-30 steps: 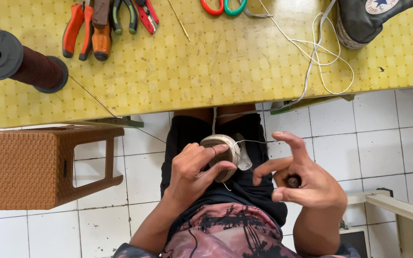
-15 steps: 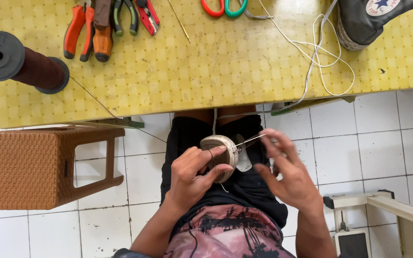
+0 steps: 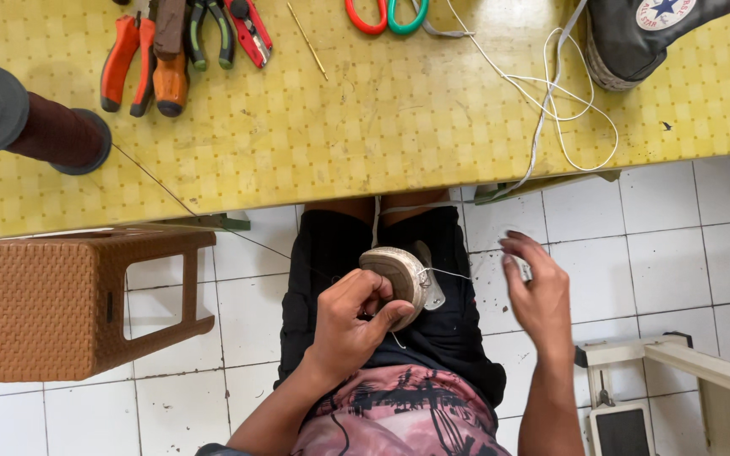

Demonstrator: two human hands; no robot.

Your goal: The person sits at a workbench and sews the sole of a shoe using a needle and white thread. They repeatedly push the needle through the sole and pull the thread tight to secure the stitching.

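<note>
White floor tiles and a yellow patterned table [image 3: 399,127] frame a seated person sewing a shoe sole in the lap.

Left hand [image 3: 350,325] is clenched on the tan shoe sole [image 3: 396,272], thumb pressed on its edge, holding it upright over the black shorts [image 3: 441,329]. Right hand [image 3: 536,291] is released, fingers spread and slightly blurred, just beside the sole; a thin white thread [image 3: 448,273] runs from the sole toward it, but whether the fingers pinch the thread cannot be told. On the table lie orange-handled pliers [image 3: 133,63], red cutters [image 3: 251,32], red and green scissors [image 3: 389,15], a dark red thread spool [image 3: 35,122], a loose white lace [image 3: 563,110] and a grey sneaker [image 3: 644,34]. A brown woven stool [image 3: 40,308] stands on the floor to the left.
</note>
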